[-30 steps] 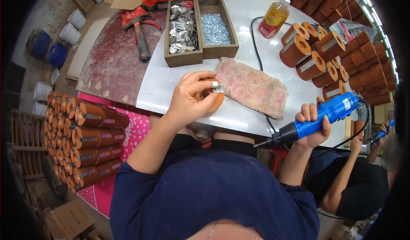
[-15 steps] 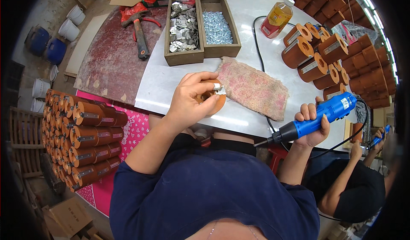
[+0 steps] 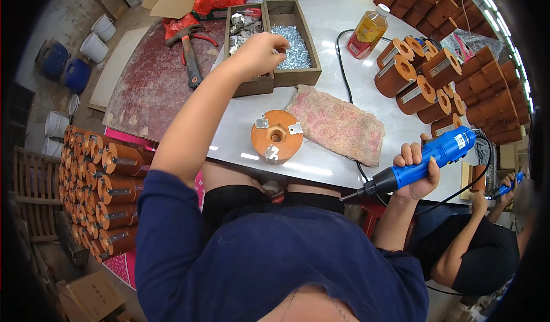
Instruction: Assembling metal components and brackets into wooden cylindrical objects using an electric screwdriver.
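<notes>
My left hand [image 3: 262, 54] reaches over the wooden two-part box [image 3: 269, 87], its curled fingertips at the compartment of small silvery screws [image 3: 297, 53]. Whatever is between those fingers is too small to make out. The other compartment holds flat metal plates [image 3: 243, 27], partly hidden by the hand. In my right hand [image 3: 419, 170] is a blue electric screwdriver [image 3: 441, 153], its black tip pointing left above the table's front edge. A round brown wooden block [image 3: 286, 144] stands on the table before me, with a hole in its centre and three small metal plates on its top.
A folded pinkish cloth [image 3: 338, 124] lies right of the block. Behind it are a black cable and a drink bottle [image 3: 368, 31]. Brown cylinders [image 3: 395, 76] stand at right; more are stacked [image 3: 114, 184] at left. A hammer [image 3: 190, 56] lies at far left. A co-worker [image 3: 472, 247] sits at right.
My left hand has left the wooden block and moved up and away to the screw compartment. The block now stands uncovered. The right hand keeps the screwdriver in nearly the same place.
</notes>
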Demonstrator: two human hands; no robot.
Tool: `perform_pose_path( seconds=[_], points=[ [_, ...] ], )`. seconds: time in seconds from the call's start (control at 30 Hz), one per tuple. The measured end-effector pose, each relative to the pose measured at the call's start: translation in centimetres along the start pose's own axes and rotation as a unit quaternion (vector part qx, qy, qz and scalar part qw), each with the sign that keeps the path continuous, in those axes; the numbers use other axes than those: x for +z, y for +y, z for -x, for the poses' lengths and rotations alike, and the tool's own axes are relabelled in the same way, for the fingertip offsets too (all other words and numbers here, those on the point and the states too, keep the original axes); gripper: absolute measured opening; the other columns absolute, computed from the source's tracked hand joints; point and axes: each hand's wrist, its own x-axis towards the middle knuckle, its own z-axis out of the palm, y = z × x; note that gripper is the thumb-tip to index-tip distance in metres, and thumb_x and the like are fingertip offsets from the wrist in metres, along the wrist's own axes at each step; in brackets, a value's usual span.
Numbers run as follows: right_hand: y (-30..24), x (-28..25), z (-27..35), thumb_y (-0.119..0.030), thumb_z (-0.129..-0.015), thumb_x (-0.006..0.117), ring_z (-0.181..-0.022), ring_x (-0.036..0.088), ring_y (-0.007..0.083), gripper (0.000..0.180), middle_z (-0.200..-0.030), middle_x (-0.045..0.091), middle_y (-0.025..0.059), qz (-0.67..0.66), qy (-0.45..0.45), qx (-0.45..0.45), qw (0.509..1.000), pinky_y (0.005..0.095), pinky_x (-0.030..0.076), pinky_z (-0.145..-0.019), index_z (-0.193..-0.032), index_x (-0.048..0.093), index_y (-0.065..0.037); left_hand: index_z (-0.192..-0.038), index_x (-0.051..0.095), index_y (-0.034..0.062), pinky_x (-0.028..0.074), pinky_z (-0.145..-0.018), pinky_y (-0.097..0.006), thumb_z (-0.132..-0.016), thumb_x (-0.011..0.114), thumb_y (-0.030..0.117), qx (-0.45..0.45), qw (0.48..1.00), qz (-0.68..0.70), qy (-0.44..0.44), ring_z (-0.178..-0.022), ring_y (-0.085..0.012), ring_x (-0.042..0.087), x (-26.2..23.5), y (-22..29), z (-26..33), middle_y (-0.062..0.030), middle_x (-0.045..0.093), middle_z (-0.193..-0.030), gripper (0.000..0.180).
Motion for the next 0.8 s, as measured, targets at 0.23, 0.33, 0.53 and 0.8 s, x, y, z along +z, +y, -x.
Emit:
perform_pose_path(
  seconds=[0.23, 0.33, 0.53, 0.8],
  points=[
    [-1.5, 0.6, 1.3, -0.017, -0.075, 0.049, -0.066, 0.044, 0.0169, 0.05, -0.07, 0.046, 0.0082, 0.033, -0.01, -0.037, 0.999, 0.0319, 0.045, -0.062, -0.119, 0.032, 0.001, -0.096, 0.059, 0.0103, 0.044, -0.078, -0.04, -0.07, 0.051, 0.003, -0.069, 0.906, -0.374, -0.187, -0.096, -0.0263, 0.055, 4.4, -0.3, -6.2, -0.0128, 0.058, -0.1, 0.029],
    [-2.3, 0.5, 1.8, -0.016, -0.075, 0.048, -0.067, 0.046, 0.0173, 0.05, -0.069, 0.047, 0.0085, 0.037, -0.012, -0.053, 0.998, 0.0327, 0.046, -0.063, -0.119, 0.031, 0.001, -0.097, 0.06, 0.0124, 0.044, -0.078, -0.042, -0.071, 0.05, 0.003, -0.07, 0.908, -0.367, -0.19, -0.098, -0.025, 0.055, 4.1, -0.1, -6.4, -0.0103, 0.058, -0.103, 0.029],
    [-2.9, 0.7, 2.1, -0.017, -0.074, 0.049, -0.065, 0.046, 0.0166, 0.05, -0.068, 0.047, 0.0083, 0.031, 0.01, -0.071, 0.997, 0.0326, 0.047, -0.061, -0.118, 0.033, 0.002, -0.089, 0.059, 0.0127, 0.044, -0.071, -0.042, -0.072, 0.054, 0.013, -0.018, 0.923, -0.364, -0.125, -0.09, -0.0266, 0.056, 4.0, -0.3, -5.1, -0.0099, 0.061, -0.09, 0.018],
    [-2.0, 2.7, 0.9, -0.018, -0.073, 0.05, -0.065, 0.047, 0.0167, 0.05, -0.068, 0.048, 0.0083, 0.035, -0.029, -0.072, 0.996, 0.0325, 0.047, -0.061, -0.116, 0.034, 0.002, -0.083, 0.057, 0.0074, 0.045, -0.066, -0.041, -0.071, 0.051, 0.006, 0.031, 0.955, -0.296, -0.006, -0.079, -0.0322, 0.058, 3.4, -0.4, -4.2, -0.0156, 0.059, -0.078, 0.014]
  ],
)
